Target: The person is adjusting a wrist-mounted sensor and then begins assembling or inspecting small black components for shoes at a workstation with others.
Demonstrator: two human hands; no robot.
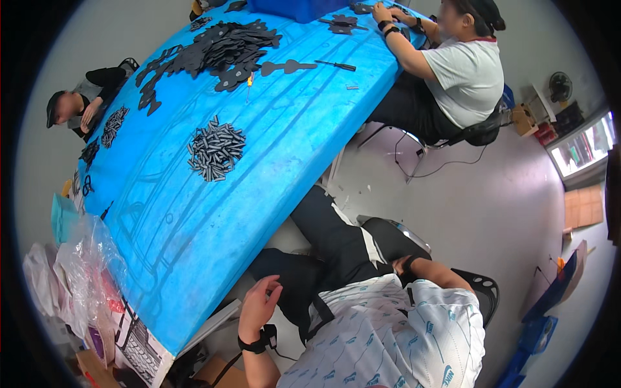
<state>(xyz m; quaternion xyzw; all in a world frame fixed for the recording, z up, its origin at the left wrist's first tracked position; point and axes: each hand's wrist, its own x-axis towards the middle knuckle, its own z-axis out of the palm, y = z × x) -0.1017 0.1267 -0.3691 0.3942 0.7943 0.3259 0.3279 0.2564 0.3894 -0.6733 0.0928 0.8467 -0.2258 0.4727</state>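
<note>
My left hand (pixel 260 304) is raised beside the near edge of the blue-covered table (pixel 200 239), apart from it. Its fingers are loosely bent, with nothing seen in them, and a black band circles the wrist. My right hand (pixel 402 266) rests low by my right thigh, its fingers mostly hidden against the dark trousers. On the table lies a heap of short grey tube-like pieces (pixel 217 149). Farther back is a larger pile of flat black shaped pieces (pixel 226 48). A screwdriver with an orange-yellow handle (pixel 250 80) lies next to that pile.
A co-worker (pixel 453 71) sits at the far right, handling dark pieces. Another person (pixel 81 107) sits at the left side. A black-handled screwdriver (pixel 339 65) and a blue bin (pixel 294 8) are on the table. Plastic bags (pixel 90 265) crowd its left corner.
</note>
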